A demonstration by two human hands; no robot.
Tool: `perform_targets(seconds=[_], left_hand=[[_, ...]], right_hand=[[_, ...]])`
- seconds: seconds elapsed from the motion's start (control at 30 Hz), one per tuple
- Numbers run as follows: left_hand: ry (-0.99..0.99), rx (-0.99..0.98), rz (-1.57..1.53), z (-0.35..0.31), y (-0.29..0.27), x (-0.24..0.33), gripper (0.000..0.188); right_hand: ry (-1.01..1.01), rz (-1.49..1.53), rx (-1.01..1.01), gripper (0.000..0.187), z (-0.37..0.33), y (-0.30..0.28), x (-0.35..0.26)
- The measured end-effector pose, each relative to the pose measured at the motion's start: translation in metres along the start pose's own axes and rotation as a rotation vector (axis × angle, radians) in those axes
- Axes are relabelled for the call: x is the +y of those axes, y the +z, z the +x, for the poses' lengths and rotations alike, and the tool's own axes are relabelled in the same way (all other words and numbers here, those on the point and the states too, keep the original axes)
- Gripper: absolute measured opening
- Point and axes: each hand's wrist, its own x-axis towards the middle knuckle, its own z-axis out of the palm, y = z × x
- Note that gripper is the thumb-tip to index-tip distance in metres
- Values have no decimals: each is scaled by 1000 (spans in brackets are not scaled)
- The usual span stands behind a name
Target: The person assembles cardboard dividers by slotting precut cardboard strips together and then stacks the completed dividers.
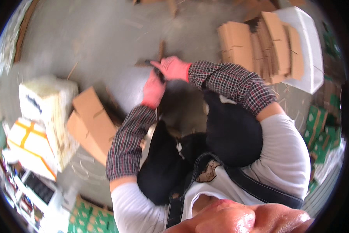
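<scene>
My left hand (154,90), in a pink glove, is closed around a small dark object (158,73) whose kind I cannot make out. My right hand (173,68), gloved alike, meets it from the right. Its fingers reach over the top of the dark object, and the thumb side lies against the left hand. A dark tip sticks out to the left past the right fingers. Between my knees, just under the hands, stands a brownish blurred surface (184,105). Checked sleeves cover both forearms.
Folded cardboard stacks (236,44) lean against a white foam box (304,50) at far right. More flat cardboard (92,120) stands by my left arm, beside a wrapped white block (46,101) and an orange-taped box (31,141). Brown scraps (161,49) lie on the floor ahead.
</scene>
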Motion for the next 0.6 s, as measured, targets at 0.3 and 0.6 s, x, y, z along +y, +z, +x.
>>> perform_targets(seconds=[0.3, 0.6], left_hand=[[-25, 30, 108, -85, 69, -105, 67], [-118, 42, 233, -28, 2, -85, 70]], right_hand=[[1013, -306, 215, 65, -218, 31, 125], [1169, -120, -98, 110, -231, 8, 131]])
